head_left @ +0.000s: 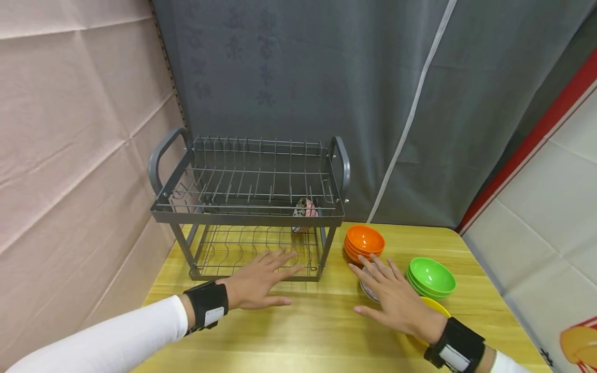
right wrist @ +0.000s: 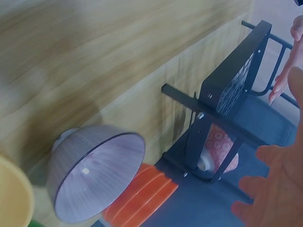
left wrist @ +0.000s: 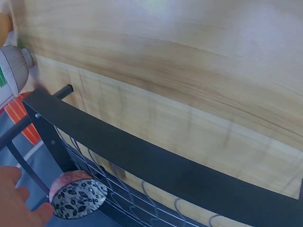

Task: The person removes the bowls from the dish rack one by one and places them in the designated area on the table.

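My left hand (head_left: 261, 281) is held with fingers spread in front of the two-tier dish rack (head_left: 247, 221), palm down and holding nothing. The right hand (head_left: 396, 299), also spread and holding nothing, hovers above the bowls on the right. Partly hidden beneath it are a greyish-white bowl (head_left: 368, 290) and a yellow bowl (head_left: 434, 305). The right wrist view shows the greyish-white bowl (right wrist: 97, 172) standing on its foot. Toward the right end of the rack, behind its wires, sits a pink and black-patterned bowl (head_left: 304, 210).
A stack of orange bowls (head_left: 365, 241) stands just right of the rack, and stacked green bowls (head_left: 431, 278) lie farther right. All rest on a wooden table (head_left: 322, 331). A grey curtain (head_left: 289, 67) hangs behind, and a pale cloth wall (head_left: 79, 155) borders the left.
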`<state>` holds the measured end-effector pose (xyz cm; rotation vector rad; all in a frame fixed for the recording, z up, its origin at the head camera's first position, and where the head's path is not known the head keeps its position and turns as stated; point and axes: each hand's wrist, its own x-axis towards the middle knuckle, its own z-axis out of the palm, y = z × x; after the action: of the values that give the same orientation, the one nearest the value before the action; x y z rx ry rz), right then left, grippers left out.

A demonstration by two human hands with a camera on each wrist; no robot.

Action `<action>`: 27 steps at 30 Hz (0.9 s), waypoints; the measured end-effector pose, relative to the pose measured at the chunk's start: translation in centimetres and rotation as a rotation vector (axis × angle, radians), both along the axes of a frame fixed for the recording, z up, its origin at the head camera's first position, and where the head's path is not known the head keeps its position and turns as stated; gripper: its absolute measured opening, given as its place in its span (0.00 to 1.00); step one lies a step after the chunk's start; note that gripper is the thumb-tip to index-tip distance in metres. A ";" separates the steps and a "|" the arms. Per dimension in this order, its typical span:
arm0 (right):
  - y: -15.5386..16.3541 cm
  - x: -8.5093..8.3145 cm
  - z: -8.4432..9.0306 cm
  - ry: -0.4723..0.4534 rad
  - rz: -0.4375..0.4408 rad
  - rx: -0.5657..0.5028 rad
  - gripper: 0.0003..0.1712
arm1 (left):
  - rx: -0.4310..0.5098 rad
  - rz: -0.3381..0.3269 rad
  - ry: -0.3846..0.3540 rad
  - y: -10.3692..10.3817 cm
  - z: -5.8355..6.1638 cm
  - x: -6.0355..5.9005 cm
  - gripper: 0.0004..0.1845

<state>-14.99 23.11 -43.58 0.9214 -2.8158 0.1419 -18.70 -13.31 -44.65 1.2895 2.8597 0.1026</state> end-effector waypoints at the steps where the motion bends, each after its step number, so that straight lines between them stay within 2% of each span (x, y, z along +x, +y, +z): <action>1: -0.2 0.0 0.0 0.003 0.007 -0.002 0.48 | 0.009 0.002 0.005 -0.2 -0.1 0.0 0.42; 14: -3.1 -0.4 0.3 0.001 0.071 0.021 0.49 | -0.005 0.060 0.046 -1.6 0.8 -0.6 0.43; 22: -4.4 -0.3 0.3 -0.002 0.121 0.020 0.49 | 0.035 0.074 0.054 -2.7 0.8 -0.8 0.44; 27: -5.6 -0.3 0.2 0.000 0.175 0.006 0.49 | 0.027 0.105 0.056 -3.6 0.6 -0.8 0.42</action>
<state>-15.30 17.49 -43.38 1.1686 -2.7334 0.1568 -19.47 -16.86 -44.08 1.1643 2.9832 0.1071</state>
